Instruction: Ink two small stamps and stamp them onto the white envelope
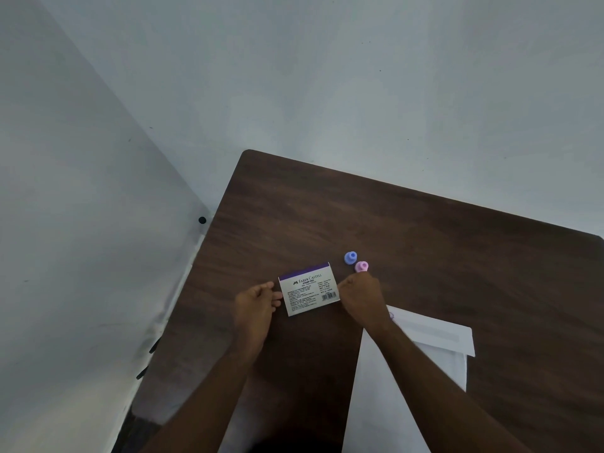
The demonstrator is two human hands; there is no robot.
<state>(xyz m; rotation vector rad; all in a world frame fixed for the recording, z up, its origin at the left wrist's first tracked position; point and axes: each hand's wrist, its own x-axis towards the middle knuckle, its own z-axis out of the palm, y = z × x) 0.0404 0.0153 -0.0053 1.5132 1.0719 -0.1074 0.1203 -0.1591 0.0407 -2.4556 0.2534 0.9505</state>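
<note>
Left hand (258, 302) resting beside stamp pad box (309, 288), relaxed fingertips touching its left short edge. Right hand (361, 292) curling at box's right edge; whether gripping anything, cannot tell. Pink stamp (361, 266) sitting just beyond right fingers, blue stamp (351, 257) farther. Box's long axis running hand to hand. White envelope (431, 341) lying under right forearm. Right hand nearer stamps.

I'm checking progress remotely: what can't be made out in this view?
- Envelope: near part hidden by right forearm, so any prints there can't be judged.
- Stamp pad: small print unreadable.
- Right hand: fingertips hidden behind knuckles; contact with pink stamp unclear.
- Blue stamp: face hidden underneath.
</note>
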